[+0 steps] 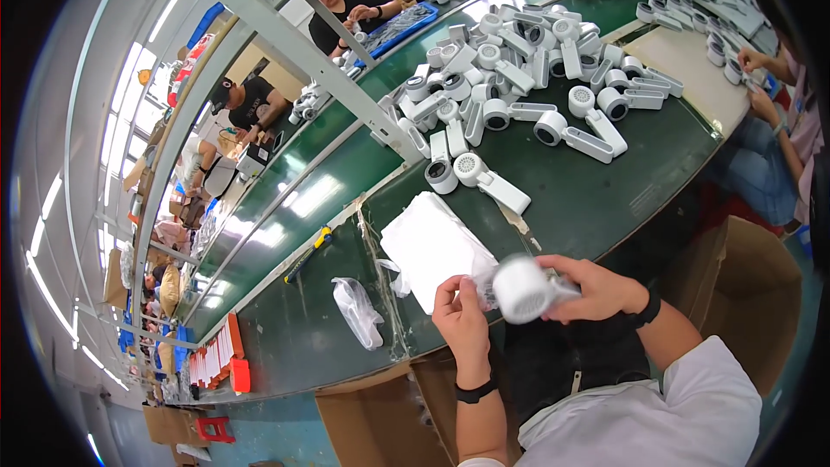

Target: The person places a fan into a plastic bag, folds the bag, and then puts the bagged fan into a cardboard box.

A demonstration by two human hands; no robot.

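Observation:
Just over the table's near edge, my right hand (592,290) grips a white handheld fan (522,291) by its handle end; the fan's round head is smeared by motion. Clear plastic film shows beside the head, and the thumb and fingers of my left hand (462,316) pinch this plastic bag (484,285). A stack of white plastic bags (432,246) lies flat on the green table (285,320) beyond my left hand. Left of the stack rests a fan in a clear bag (357,314).
A large heap of white fans (510,69) covers the table ahead, with two nearest me. A yellow utility knife (309,254) lies at left, orange-and-white boxes (216,359) farther left. Cardboard boxes (367,419) stand below the edge. A metal frame (346,91) rises left; co-workers sit around.

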